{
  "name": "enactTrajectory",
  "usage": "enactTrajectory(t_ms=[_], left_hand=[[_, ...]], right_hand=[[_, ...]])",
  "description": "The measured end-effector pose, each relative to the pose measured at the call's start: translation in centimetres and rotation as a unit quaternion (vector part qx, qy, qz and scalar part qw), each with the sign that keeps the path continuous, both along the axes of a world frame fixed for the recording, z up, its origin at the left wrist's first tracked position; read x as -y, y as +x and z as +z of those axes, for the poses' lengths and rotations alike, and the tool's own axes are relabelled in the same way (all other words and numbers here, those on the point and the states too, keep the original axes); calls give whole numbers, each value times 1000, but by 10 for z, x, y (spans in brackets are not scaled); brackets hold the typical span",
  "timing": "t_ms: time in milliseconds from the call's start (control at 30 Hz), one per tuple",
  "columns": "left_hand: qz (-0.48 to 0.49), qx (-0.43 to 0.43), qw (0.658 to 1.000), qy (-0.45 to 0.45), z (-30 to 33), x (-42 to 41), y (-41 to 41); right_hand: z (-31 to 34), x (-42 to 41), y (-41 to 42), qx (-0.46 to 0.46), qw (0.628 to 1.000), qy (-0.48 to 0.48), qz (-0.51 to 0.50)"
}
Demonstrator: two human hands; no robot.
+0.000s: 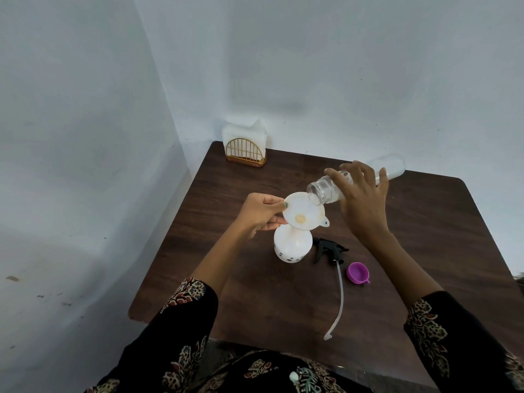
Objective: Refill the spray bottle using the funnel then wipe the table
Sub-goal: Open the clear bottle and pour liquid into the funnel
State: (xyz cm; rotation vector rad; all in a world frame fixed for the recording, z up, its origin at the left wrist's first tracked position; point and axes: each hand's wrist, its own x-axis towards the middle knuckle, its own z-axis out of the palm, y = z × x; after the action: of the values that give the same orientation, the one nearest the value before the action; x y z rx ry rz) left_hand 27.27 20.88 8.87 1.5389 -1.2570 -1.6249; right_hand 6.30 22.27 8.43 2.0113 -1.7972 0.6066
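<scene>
- While the pour was under way, the nearest loose items lay on the tabletop (255, 302): a clear dip tube (338, 302) trailing toward the near edge from the black spray head (329, 249), and a purple cap (358, 273) just beside it, open side up. Judgement: both sat clear of the pouring line and needed no shifting.
- Spray bottle (292, 246), white, upright, near mid-tabletop, neck open.
- Funnel (303, 211), white, seated in the bottle's neck; an amber stain showed at its throat.
- Left hand (261, 215): pinching the funnel's rim, thumb on top. Judgement: this grip should hold the funnel plumb, since the bottle had no other brace.
- Right hand (363, 199): wrapped round a clear refill bottle (354, 181), tilted, its open mouth over the funnel's far rim. Judgement: the mouth sat close to the edge; a slow tilt, aimed at the throat, would guard against overflow.
- Napkin holder (246, 150), gold wire, white napkins, far corner by the wall; presumably for the wipe.
</scene>
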Motion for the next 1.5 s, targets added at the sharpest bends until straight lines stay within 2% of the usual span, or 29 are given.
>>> enactTrajectory(t_ms=[1500], left_hand=[[5, -8, 1000, 9, -1, 0, 1]], right_hand=[[1, 2, 2, 7, 1000, -4, -1]])
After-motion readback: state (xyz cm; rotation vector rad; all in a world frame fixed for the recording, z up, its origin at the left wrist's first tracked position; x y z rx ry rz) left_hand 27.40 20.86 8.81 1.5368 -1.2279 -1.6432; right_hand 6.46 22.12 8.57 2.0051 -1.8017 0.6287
